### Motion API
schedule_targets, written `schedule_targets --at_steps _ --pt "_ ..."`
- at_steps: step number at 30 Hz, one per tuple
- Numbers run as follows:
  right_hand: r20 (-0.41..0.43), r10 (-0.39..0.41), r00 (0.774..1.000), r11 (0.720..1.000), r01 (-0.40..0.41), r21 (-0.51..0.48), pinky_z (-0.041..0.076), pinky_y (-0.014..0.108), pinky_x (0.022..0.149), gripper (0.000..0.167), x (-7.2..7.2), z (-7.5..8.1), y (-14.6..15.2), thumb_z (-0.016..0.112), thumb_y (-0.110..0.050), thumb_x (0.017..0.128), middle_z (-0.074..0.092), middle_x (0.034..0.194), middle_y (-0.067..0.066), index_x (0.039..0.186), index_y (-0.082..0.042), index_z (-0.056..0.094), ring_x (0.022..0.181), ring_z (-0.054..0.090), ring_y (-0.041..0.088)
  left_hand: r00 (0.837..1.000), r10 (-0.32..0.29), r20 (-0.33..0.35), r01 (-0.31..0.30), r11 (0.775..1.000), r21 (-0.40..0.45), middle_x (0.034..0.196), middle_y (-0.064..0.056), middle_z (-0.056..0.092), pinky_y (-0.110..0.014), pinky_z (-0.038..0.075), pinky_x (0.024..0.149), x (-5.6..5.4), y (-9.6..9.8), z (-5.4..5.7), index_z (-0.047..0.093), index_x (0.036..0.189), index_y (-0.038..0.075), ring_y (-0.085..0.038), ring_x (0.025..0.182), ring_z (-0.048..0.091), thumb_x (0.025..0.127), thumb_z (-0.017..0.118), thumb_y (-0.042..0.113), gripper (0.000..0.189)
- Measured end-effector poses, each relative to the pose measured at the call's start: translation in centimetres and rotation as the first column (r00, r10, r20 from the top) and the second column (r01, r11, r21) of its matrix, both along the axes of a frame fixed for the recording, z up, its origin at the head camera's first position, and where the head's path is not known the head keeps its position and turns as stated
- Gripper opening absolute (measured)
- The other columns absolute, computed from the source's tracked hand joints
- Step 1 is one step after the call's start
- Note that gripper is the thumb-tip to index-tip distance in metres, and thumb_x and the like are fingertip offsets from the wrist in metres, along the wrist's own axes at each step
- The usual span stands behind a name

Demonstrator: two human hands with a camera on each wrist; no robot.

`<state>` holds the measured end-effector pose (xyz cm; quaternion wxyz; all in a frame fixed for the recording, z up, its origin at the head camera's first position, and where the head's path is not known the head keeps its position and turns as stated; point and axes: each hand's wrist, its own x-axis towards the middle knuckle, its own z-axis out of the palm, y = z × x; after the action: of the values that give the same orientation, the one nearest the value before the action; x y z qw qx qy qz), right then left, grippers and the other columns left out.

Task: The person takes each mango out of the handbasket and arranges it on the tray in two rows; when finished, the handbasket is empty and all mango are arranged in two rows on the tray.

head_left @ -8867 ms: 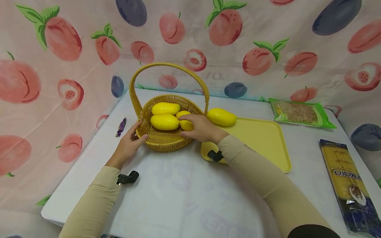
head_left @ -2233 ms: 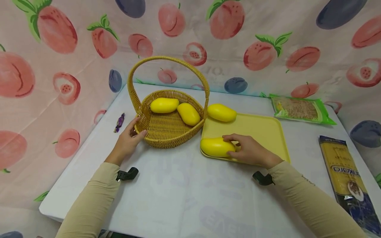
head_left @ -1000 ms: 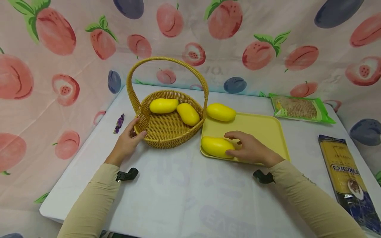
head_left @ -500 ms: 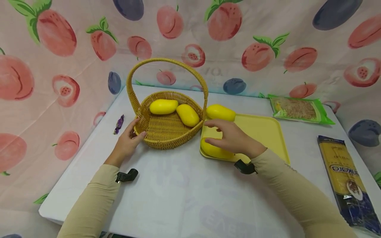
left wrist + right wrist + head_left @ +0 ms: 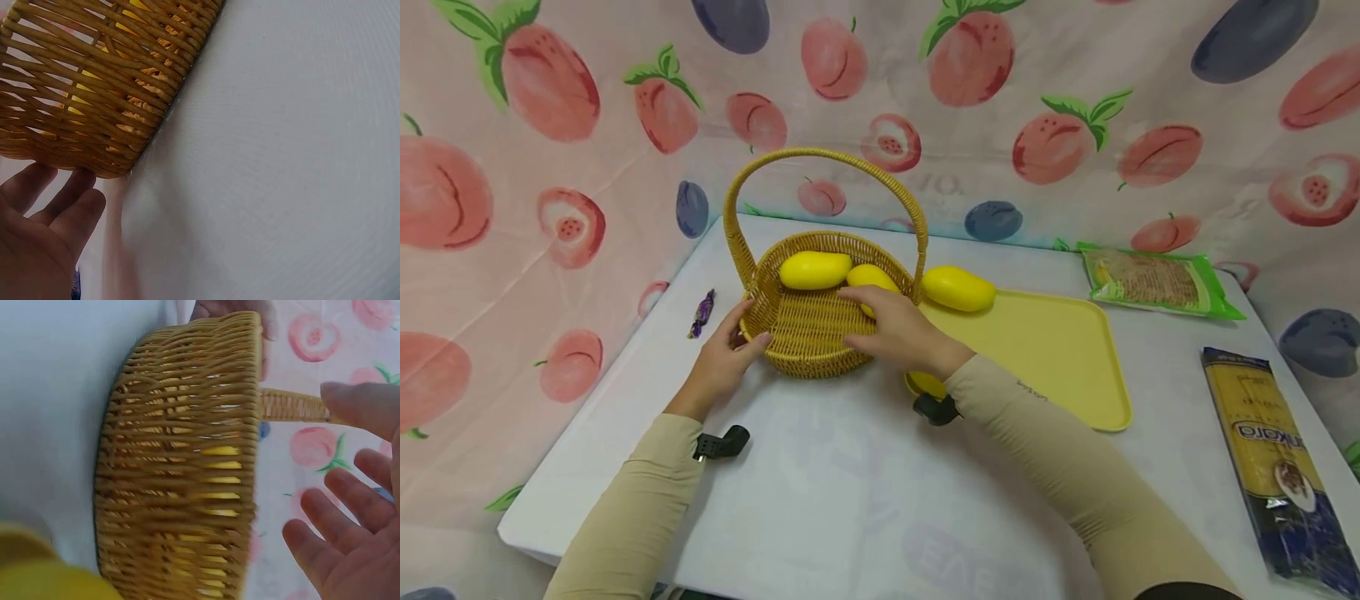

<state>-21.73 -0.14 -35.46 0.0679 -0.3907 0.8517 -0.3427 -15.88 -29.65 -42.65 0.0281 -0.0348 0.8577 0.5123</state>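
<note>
The woven basket (image 5: 816,362) with a tall arched handle stands on the table, two yellow mangoes inside: one at the back (image 5: 815,271), another mango (image 5: 871,277) at the right, partly behind my right hand. My left hand (image 5: 718,371) touches the basket's left end; its fingertips (image 5: 90,203) lie against the weave. Over the basket's right front rim hovers my right hand (image 5: 906,329), fingers spread, holding nothing. One mango (image 5: 958,289) lies at the yellow tray's (image 5: 1045,350) back left corner. A further mango (image 5: 925,384) on its front left is mostly hidden by my right wrist.
A purple-wrapped candy (image 5: 702,314) lies left of the basket. A green-edged packet (image 5: 1161,283) sits at the back right, and a yellow and blue Ankara packet (image 5: 1270,458) along the right side. A fruit-print cloth (image 5: 970,158) hangs behind the table.
Earlier, a mango went from the basket to the tray's front left. My right hand has since let go of it and moved left over the basket. My left hand has stayed at the basket.
</note>
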Motion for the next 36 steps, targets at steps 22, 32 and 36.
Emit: schedule_targets --at_steps 22,32,36 --pt "0.064 -0.181 0.981 0.983 0.181 0.012 0.028 0.036 0.116 0.067 -3.4 -2.4 -3.0 0.071 -0.024 0.095 0.043 0.152 0.014 0.151 -0.003 0.04 0.141 0.037 0.027 1.0 0.001 -0.003 -0.001 1.0 -0.002 0.164 -0.015 0.019 -0.057 0.032 0.111 0.0 0.1 -0.1 0.017 0.162 0.029 -0.042 0.14 0.035 0.102 0.058 0.037 0.073" --pt "0.062 -0.225 0.972 0.973 0.22 0.073 0.016 0.037 0.12 0.072 -4.3 -2.4 -3.2 0.071 -0.027 0.095 0.036 0.157 0.013 0.154 -0.005 0.036 0.148 0.025 0.027 1.0 0.001 -0.014 -0.001 1.0 -0.004 0.163 -0.015 0.022 -0.057 0.033 0.11 0.1 0.1 0.0 0.018 0.162 0.029 -0.041 0.139 0.038 0.102 0.059 0.036 0.073" --pt "0.052 -0.227 0.973 0.97 0.221 0.097 0.01 0.036 0.121 0.076 -4.6 -2.3 -3.4 0.07 -0.029 0.095 0.031 0.16 0.013 0.156 -0.004 0.031 0.15 0.018 0.026 0.999 -0.007 -0.031 0.007 1.0 0.005 0.163 -0.017 0.023 -0.057 0.034 0.109 0.0 0.0 0.0 0.018 0.162 0.026 -0.042 0.138 0.039 0.102 0.06 0.033 0.073"
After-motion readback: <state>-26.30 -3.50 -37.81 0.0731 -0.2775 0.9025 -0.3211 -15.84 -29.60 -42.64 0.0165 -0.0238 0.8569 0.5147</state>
